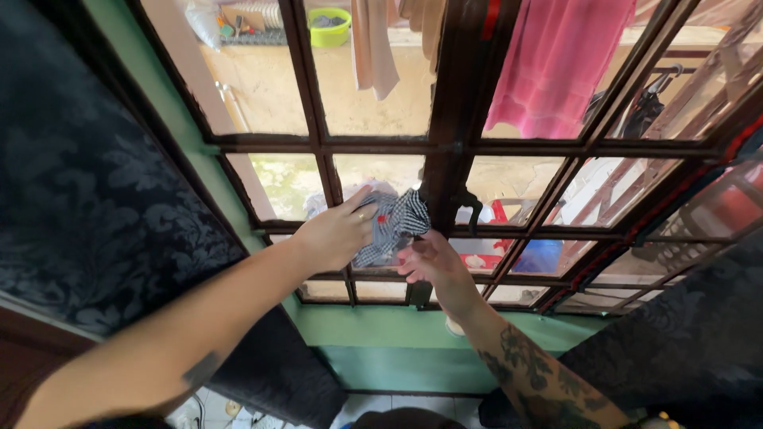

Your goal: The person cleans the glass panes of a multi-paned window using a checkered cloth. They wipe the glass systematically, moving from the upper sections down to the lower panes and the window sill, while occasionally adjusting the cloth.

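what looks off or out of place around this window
Nothing looks broken or spilled. The one odd thing is the checked cloth, bunched into a crumpled wad against the glass pane beside the dark frame, pressed by the left hand while the right hand touches its lower edge.

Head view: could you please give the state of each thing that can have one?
Cloth: bunched, pressed on the glass.
Left hand: gripping the cloth.
Right hand: open, fingertips at the cloth.
Window: shut.
Pink towel: hanging outside.
Curtain: drawn aside.
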